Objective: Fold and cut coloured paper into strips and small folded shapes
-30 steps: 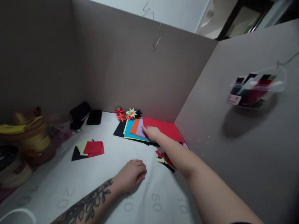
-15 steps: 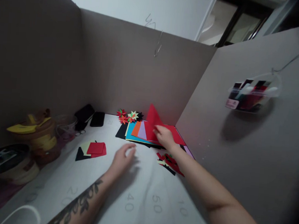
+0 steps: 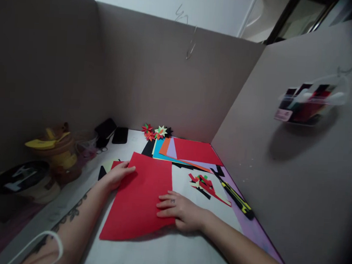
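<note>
A large red sheet of paper [image 3: 143, 198] is in front of me, its lower right edge curving up off the white table. My left hand [image 3: 118, 175] grips its upper left edge, with the thumb on top and the other fingers partly hidden. At the right edge, my right hand [image 3: 182, 211] holds the sheet with its fingers spread over the top; the thumb is at the edge. Partly covered behind my left hand are small red, pale yellow and black paper pieces [image 3: 102, 172].
Behind lie a stack of coloured sheets [image 3: 195, 150] and several folded paper stars [image 3: 160, 131]. Paper scraps [image 3: 203, 183] and a yellow-black cutter [image 3: 237, 198] are to the right. Pots [image 3: 56, 156], a lettered round container [image 3: 24, 181] and a phone [image 3: 120, 135] stand left. Grey panels enclose the table.
My right hand has brought the red sheet from the back stack down to the front middle. My left hand has moved left and taken hold of its edge. The view has shifted slightly.
</note>
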The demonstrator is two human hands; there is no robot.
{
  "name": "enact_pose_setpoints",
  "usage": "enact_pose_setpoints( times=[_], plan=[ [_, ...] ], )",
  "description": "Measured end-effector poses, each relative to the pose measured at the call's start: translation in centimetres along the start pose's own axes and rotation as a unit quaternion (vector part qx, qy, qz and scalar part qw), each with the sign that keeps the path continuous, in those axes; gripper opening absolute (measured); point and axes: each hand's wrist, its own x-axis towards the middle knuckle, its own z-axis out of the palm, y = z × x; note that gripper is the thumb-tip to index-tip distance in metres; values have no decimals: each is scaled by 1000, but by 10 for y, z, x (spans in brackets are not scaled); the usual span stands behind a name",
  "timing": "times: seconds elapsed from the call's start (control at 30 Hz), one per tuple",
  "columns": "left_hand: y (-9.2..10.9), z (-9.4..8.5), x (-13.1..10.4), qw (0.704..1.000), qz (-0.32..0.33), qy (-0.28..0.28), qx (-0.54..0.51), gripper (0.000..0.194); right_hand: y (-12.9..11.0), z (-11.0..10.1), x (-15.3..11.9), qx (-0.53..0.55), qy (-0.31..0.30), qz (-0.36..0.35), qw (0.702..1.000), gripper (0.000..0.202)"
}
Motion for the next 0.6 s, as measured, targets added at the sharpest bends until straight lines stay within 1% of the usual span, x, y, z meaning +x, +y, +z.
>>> enact_pose_setpoints(
  times=[0.07, 0.13, 0.2, 0.3, 0.4, 0.5, 0.6],
  plan=[
    [-5, 3, 4, 1000, 10, 22, 18, 43, -2, -1, -3, 31, 10, -11, 999, 48],
    [-8, 4, 7, 999, 23, 31, 31, 40, -5, -5, -4, 65, 39, -21, 997, 40],
    [-11, 5, 8, 997, 42, 37, 44, 40, -7, -9, -4, 98, 69, -15, 993, 34],
    [-13, 6, 8, 992, 78, 56, 78, 40, -5, -12, -5, 132, 90, 27, 987, 34],
    [-13, 9, 8, 981, 126, 95, 117, 40, -1, -16, -10, 189, 73, 76, 976, 33],
    [-9, 12, 6, 974, 160, 120, 110, 48, 1, -22, -17, 242, 67, 115, 961, 30],
    [0, 12, -3, 979, 154, 102, 89, 63, -4, -31, -24, 236, 94, 119, 960, 27]
  ],
)
